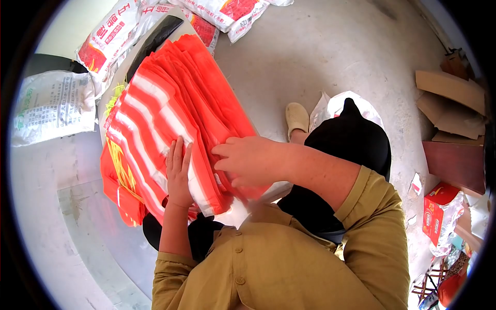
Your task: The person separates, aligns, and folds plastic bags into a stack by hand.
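Note:
A thick stack of orange-red mesh bags (155,119) with white bands lies across a low surface in front of me. Bunched yellow drawstrings (122,168) show along its left side. My left hand (179,178) rests on the white-banded part, its fingers stretched out and lying flat. At the stack's near right edge, my right hand (253,161) has its fingers bent around the red mesh of a bag; the fingertips are partly hidden in the folds. A loose red flap below that hand is blurred.
White printed sacks (111,39) lie at the back left, with another sack (54,106) at far left. A black object (155,44) lies behind the stack. Cardboard boxes (452,103) and a red carton (439,212) stand to the right. My shoe (297,119) is on the floor.

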The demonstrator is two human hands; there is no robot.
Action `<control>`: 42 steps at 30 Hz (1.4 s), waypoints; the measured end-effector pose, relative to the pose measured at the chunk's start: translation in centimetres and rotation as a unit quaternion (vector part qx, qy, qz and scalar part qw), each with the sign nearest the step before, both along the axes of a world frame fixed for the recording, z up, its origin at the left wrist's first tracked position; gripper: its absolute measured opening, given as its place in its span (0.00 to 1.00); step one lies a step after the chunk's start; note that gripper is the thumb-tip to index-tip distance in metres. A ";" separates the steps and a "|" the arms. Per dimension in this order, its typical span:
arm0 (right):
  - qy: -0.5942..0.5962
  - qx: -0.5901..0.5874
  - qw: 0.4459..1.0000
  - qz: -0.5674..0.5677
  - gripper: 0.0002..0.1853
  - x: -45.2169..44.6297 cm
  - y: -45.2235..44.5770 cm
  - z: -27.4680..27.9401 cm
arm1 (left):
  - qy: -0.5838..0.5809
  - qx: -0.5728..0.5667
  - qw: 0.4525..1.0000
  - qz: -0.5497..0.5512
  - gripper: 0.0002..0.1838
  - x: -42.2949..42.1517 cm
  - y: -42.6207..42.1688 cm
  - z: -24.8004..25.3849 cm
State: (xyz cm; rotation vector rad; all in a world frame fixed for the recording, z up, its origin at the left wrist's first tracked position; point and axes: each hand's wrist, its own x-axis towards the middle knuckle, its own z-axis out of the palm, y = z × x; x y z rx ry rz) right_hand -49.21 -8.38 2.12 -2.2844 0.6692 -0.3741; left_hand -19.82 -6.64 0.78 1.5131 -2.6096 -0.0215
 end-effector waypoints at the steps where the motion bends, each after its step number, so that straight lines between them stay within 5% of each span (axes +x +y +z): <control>1: 0.001 -0.008 1.000 -0.001 0.23 0.1 0.0 -0.2 | -0.001 0.002 1.000 0.001 0.38 0.0 0.0 0.1; 42: 0.028 -0.075 0.997 -0.003 0.19 0.1 0.2 -0.4 | -0.004 0.005 1.000 0.010 0.38 -0.1 0.1 0.1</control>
